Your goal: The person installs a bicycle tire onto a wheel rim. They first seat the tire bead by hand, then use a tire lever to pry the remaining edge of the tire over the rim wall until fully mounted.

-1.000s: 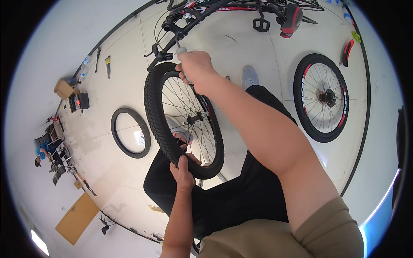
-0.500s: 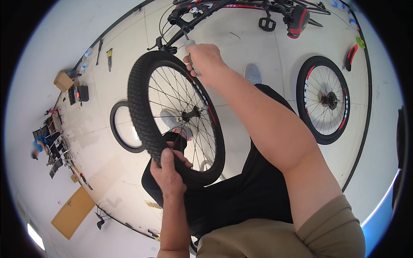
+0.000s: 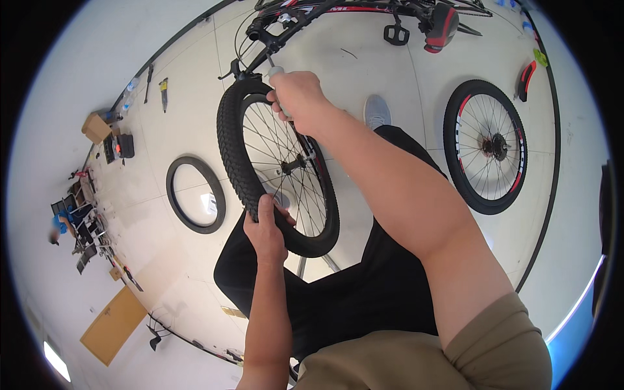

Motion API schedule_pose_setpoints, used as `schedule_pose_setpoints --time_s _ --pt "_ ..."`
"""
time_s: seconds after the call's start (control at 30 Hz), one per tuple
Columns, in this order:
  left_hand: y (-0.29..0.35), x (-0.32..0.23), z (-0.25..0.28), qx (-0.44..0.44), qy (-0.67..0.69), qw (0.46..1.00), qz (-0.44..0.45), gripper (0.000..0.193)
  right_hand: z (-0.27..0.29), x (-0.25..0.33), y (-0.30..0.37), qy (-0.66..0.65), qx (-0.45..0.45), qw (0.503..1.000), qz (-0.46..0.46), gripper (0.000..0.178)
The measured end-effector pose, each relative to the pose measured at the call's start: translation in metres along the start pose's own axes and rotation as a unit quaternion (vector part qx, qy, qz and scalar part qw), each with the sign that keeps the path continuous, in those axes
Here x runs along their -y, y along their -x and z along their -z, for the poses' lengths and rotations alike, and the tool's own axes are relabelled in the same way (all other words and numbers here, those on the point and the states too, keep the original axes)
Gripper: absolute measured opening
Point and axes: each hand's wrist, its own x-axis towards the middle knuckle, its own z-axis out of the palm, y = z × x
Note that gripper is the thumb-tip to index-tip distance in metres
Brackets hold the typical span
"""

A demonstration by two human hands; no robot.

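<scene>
My left hand (image 3: 265, 231) is closed round the near edge of an upright bicycle wheel (image 3: 235, 162) with a black knobbly tyre, thumb on the tread and fingers behind, toward the spokes. Above the wheel's far side, my right hand (image 3: 298, 97) makes a fist round a screwdriver (image 3: 276, 70) with a grey handle. Its thin metal shaft points away from me, toward the black bicycle frame (image 3: 312, 16) at the top. Whether the tip touches anything is unclear. The wheel's far edge stands close by a black frame part, and my right hand hides some of its rim.
A second wheel (image 3: 451, 140) with a cassette lies at the right. On the floor to the left lies a loose tyre (image 3: 174, 205). Farther left are a yellow-handled tool (image 3: 164, 94), a cardboard box (image 3: 96, 129) and a toolbox (image 3: 123, 146). A person (image 3: 62, 223) is at the far left.
The wheel has shifted right and turned, so its tread and spokes sit at a different angle. My left hand has moved up and right with it; my right hand has moved slightly left.
</scene>
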Motion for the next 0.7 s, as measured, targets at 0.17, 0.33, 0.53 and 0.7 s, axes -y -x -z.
schedule_pose_setpoints --time_s 0.17,0.33,0.53,0.7 --pt "0.001 0.017 0.027 0.018 -0.006 1.0 -0.024 0.048 -0.004 0.004 0.002 -0.003 0.009 1.0 0.006 0.013" --pt "0.001 0.027 0.058 0.016 0.01 1.0 -0.019 0.052 -0.006 0.005 0.006 0.01 0.026 1.0 0.013 0.011" --pt "0.003 0.003 0.058 0.006 0.002 1.0 -0.026 0.048 -0.006 0.002 0.002 0.031 0.024 0.999 0.008 0.014" --pt "0.046 -0.054 0.035 -0.022 0.001 0.999 -0.03 0.048 -0.002 0.004 0.002 0.047 0.023 0.999 0.002 0.015"
